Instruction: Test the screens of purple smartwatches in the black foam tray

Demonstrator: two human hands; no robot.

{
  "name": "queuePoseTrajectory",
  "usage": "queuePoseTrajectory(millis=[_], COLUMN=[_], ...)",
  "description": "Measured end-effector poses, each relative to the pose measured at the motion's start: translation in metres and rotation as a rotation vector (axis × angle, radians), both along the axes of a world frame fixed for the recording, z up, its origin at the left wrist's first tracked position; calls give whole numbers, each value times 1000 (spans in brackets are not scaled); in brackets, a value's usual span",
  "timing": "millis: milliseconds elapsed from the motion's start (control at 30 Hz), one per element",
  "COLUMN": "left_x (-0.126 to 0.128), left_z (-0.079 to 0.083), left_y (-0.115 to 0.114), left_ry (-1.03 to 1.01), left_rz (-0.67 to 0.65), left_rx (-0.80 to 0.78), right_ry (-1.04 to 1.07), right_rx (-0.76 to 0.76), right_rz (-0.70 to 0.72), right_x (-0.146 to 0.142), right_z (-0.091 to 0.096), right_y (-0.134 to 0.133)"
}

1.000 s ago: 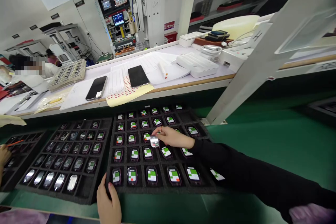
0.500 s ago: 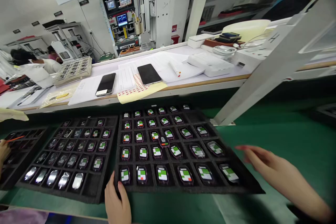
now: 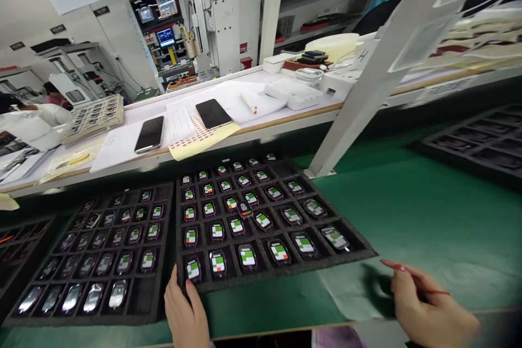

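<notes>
Two hands low in frame | left hand [image 3: 185, 310] clamps the near-left corner of the middle tray [image 3: 285, 273], thumb on top | right hand [image 3: 428, 312], lower right, curled round a thin red stick [image 3: 432, 286], apart from the tray | tray of lit screens [image 3: 247, 255] centre, on green bench [image 3: 428, 212]

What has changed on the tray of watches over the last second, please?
The right hand let go of the watch, which now lies loose mid-tray, and drew back right, off the tray, holding a thin red stick. The left hand stayed gripping the tray's near-left corner.
</notes>
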State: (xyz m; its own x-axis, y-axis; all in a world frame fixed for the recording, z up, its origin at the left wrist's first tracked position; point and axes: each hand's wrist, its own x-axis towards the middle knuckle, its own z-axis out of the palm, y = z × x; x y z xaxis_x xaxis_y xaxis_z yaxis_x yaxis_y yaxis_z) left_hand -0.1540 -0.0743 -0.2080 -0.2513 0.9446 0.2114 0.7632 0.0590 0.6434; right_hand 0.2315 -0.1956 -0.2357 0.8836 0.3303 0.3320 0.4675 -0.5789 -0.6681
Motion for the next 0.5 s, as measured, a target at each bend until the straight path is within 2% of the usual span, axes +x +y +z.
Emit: queuePoseTrajectory(millis=[100, 267, 500], left_x=[-3, -9, -1], left_z=[-4, -13, -5], left_y=[2, 5, 2], left_ry=[34, 93, 98], left_rz=[-29, -72, -83], left_rx=[50, 93, -25], right_ry=[68, -23, -42], right_rx=[17, 88, 123], right_rz=[-9, -9, 36], right_x=[-1, -12, -13], right_z=[4, 10, 9], right_y=[-1, 2, 0])
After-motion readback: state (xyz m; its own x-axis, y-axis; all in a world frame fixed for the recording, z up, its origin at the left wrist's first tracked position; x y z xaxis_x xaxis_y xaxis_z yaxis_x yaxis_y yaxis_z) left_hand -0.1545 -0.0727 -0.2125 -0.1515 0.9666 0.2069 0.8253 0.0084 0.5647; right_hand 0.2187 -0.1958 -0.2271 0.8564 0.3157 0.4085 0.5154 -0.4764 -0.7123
